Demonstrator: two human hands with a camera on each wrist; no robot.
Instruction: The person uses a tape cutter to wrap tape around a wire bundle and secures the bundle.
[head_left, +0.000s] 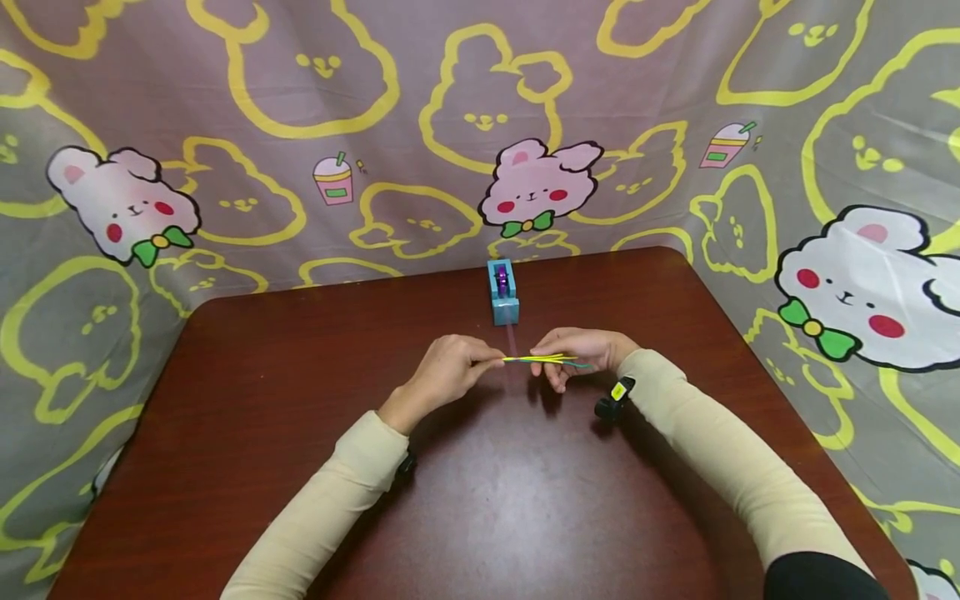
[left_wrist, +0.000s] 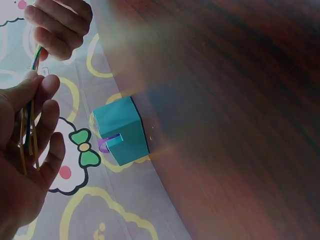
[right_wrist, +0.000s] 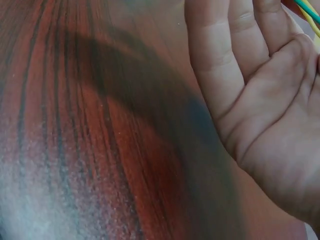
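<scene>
A bundle of thin yellow and green wires (head_left: 551, 358) is held level above the table between both hands. My left hand (head_left: 453, 367) pinches it between thumb and fingertips; in the left wrist view several strands (left_wrist: 28, 132) fan out across that palm. My right hand (head_left: 576, 350) pinches the bundle with thumb and forefinger, its other fingers lower, while loose ends spread over its palm side. Only a bit of green and yellow wire (right_wrist: 310, 15) shows in the right wrist view. Beyond the hands stands a blue tape dispenser (head_left: 505, 310) with a purple core.
The dark red-brown wooden table (head_left: 300, 375) is glossy, and a pale streak lies on it in front of the dispenser. A patterned cloth (head_left: 420, 83) hangs behind the table and along its sides. Small black devices (head_left: 615, 400) sit at both wrists.
</scene>
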